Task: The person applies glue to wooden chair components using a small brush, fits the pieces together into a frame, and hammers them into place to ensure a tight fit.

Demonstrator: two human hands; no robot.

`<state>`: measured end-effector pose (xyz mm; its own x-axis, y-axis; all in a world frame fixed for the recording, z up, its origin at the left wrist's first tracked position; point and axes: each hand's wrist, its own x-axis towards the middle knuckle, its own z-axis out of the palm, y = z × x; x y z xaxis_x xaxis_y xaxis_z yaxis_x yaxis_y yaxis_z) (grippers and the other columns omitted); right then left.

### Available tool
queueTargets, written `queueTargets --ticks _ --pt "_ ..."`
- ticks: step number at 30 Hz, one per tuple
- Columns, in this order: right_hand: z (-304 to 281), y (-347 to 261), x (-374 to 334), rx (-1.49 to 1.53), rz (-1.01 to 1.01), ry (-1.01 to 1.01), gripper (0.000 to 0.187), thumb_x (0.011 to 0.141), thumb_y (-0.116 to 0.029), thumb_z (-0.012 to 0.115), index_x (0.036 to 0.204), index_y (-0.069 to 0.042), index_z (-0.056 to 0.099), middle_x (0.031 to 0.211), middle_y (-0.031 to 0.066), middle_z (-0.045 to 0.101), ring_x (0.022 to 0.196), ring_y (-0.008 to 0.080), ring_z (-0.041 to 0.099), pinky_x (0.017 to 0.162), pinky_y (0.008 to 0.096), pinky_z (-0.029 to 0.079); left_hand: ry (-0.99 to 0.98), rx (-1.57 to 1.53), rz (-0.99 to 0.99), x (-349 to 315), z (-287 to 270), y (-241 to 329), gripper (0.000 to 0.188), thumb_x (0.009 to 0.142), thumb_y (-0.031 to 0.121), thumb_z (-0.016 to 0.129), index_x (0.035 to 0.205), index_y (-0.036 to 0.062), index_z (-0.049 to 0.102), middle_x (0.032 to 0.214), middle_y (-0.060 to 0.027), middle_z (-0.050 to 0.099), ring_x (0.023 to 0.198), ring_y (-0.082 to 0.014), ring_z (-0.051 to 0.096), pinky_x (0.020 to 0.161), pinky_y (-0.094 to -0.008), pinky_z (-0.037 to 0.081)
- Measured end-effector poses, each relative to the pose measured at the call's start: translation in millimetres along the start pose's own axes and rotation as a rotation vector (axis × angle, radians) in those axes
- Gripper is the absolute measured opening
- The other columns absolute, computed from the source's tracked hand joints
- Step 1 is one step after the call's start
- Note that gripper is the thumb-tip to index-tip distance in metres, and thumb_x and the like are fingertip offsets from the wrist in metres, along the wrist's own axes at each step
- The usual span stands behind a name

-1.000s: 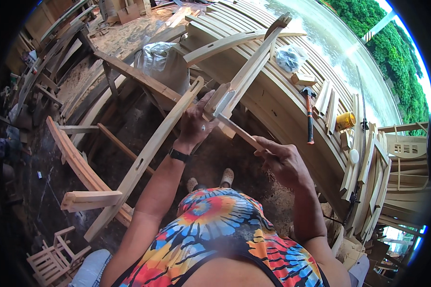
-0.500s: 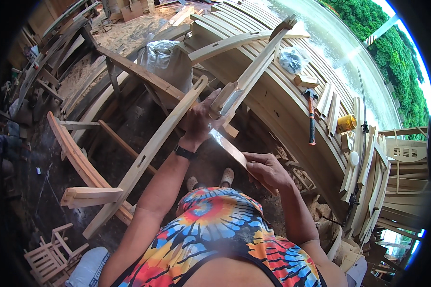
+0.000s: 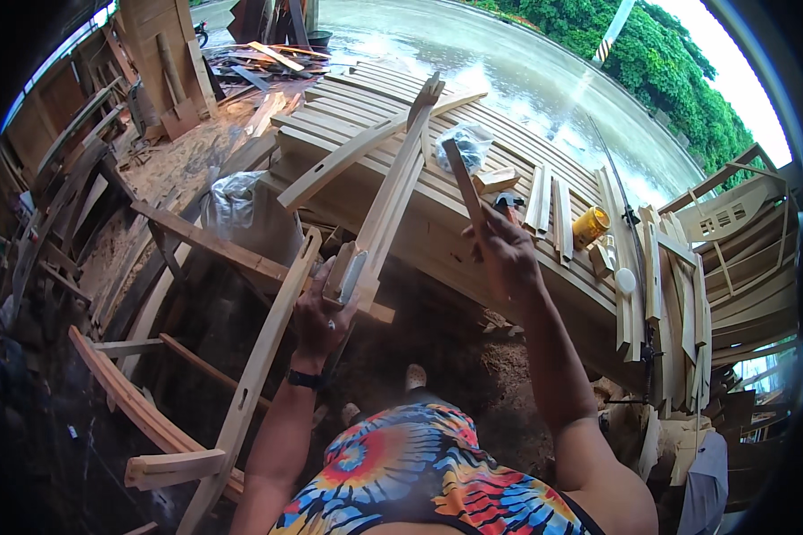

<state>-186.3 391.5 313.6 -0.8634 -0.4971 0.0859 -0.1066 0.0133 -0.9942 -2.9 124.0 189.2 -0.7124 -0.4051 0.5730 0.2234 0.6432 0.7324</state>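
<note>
while left hand (image 3: 321,316) grips beam edge (image 3: 351,275), right hand (image 3: 510,254) holds stick (image 3: 464,185) well apart

Left hand (image 3: 317,316): sits left of centre in the frame, back toward the camera, fingers curled in a grip and aimed at the upper edge.
Left wrist (image 3: 310,364): runs nearly straight into the forearm.
Left forearm (image 3: 279,432): rises from the lower edge, leaning slightly right.
Right hand (image 3: 507,257): reaches right of centre, closed in a grip, too shadowed for exact finger pose.
Right arm (image 3: 562,379): comes in from the lower right, bends at the elbow, slants up and left.
Spread: leaves both hands well apart, right one nearer the upper edge.
</note>
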Motion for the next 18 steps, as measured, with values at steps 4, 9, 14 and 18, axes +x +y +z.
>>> queueTargets --ticks 4,9,14,18 --pt "-48.6 14.1 103.7 -0.275 -0.084 0.077 0.051 0.098 -0.010 0.060 0.149 -0.010 0.057 0.099 0.0046 0.073 0.079 0.0116 0.063 0.071 0.0277 0.054 0.015 0.009 -0.016 -2.6 2.5 7.3 0.067 0.080 0.010 0.081 0.142 0.0012 0.055 0.122 -0.0245 0.070 0.109 -0.0418 0.071 0.093 -0.0468 0.056" --pt "-81.1 9.9 216.8 -0.211 -0.142 0.084 0.034 0.100 -0.011 0.056 0.130 -0.002 0.069 0.088 0.0046 0.070 0.073 0.0105 0.062 0.064 0.0269 0.054 0.020 -0.004 -0.255 -9.2 9.6 15.7 0.062 0.079 0.004 0.079 0.137 -0.0013 0.058 0.122 -0.0217 0.070 0.113 -0.0369 0.069 0.099 -0.0452 0.054" --pt "-70.7 -3.8 309.6 -0.281 -0.289 -0.012 0.047 0.096 -0.023 0.072 0.136 0.000 0.064 0.110 0.0134 0.072 0.098 0.0187 0.067 0.086 0.0306 0.052 0.110 0.176 -0.369 -20.5 17.5 26.1 0.055 0.079 0.007 0.080 0.130 -0.0015 0.060 0.120 -0.0220 0.069 0.113 -0.0395 0.067 0.098 -0.0469 0.052" --pt "-61.9 -12.6 366.7 -0.238 -0.301 -0.255 0.056 0.089 -0.025 0.077 0.136 0.002 0.062 0.111 0.0128 0.069 0.099 0.0200 0.063 0.086 0.0328 0.048 0.246 0.142 -0.458 -25.6 35.8 30.6 0.057 0.078 0.005 0.082 0.129 -0.0001 0.059 0.121 -0.0207 0.069 0.114 -0.0376 0.067 0.101 -0.0459 0.051"
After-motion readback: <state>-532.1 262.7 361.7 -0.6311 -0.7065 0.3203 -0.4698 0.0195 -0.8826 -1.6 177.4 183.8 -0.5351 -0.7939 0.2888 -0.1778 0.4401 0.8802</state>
